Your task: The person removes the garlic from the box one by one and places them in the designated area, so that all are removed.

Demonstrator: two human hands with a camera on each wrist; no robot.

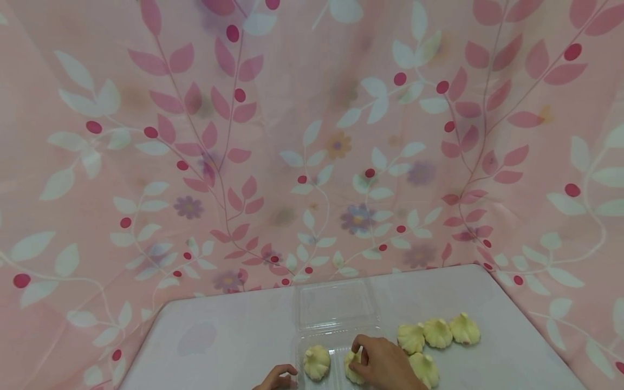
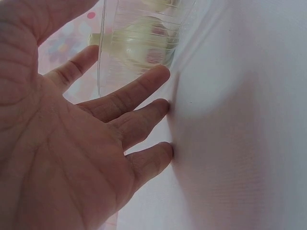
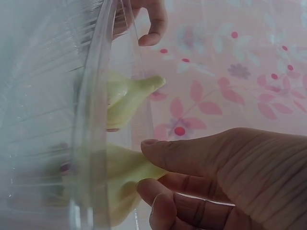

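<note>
A clear plastic clamshell box (image 1: 336,327) lies open on the white table (image 1: 229,341). Its tray holds two pale yellow garlic bulbs. My right hand (image 1: 358,360) pinches the right bulb (image 1: 352,374) by its top inside the tray. In the right wrist view, thumb and fingers (image 3: 153,191) close on that bulb (image 3: 120,177), with the other bulb (image 3: 124,98) behind it. The left bulb (image 1: 317,362) sits free. My left hand (image 1: 285,372) rests at the tray's left edge. Its straight fingertips (image 2: 165,108) touch the table beside the box wall (image 2: 139,43).
Several more garlic bulbs (image 1: 437,332) lie loose on the table right of the box, one (image 1: 425,368) close to my right wrist. A pink leaf-patterned curtain (image 1: 312,135) closes in the back and both sides. The table's right edge (image 1: 531,325) runs diagonally.
</note>
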